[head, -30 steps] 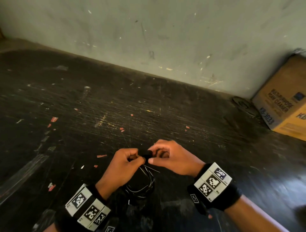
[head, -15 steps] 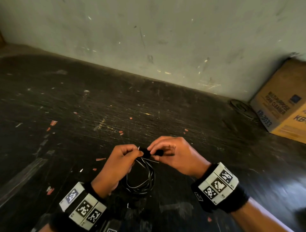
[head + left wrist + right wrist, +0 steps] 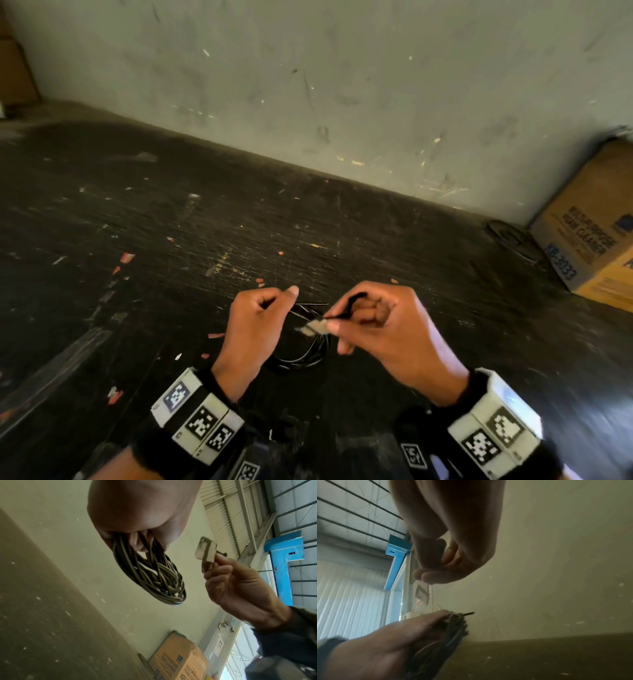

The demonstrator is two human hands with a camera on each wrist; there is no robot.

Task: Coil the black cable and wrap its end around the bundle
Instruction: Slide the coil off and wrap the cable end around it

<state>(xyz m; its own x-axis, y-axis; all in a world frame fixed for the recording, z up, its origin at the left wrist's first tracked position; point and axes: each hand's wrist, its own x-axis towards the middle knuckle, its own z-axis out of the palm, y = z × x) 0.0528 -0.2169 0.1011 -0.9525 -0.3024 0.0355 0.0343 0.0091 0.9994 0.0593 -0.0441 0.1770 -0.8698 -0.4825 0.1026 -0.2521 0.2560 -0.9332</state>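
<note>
The black cable (image 3: 301, 359) is wound into a small coil of several loops that hangs from my left hand (image 3: 260, 318), which grips the coil's top. The left wrist view shows the coil (image 3: 154, 577) dangling under the curled fingers. A short cable end (image 3: 318, 304) sticks out to the right. My right hand (image 3: 376, 325) is a little to the right of the coil and pinches a black strap (image 3: 354, 298) with a pale fuzzy tab (image 3: 317, 325) between thumb and forefinger. That tab (image 3: 205, 550) stands clear of the coil.
The dark scratched tabletop (image 3: 171, 274) carries small red and white scraps. A cardboard box (image 3: 589, 240) stands at the right against the pale wall (image 3: 342, 85), with a dark round object (image 3: 510, 236) beside it.
My hands, which met at the top of the coil, have drawn apart. The right hand has pulled the strap out to the right, baring its pale tab.
</note>
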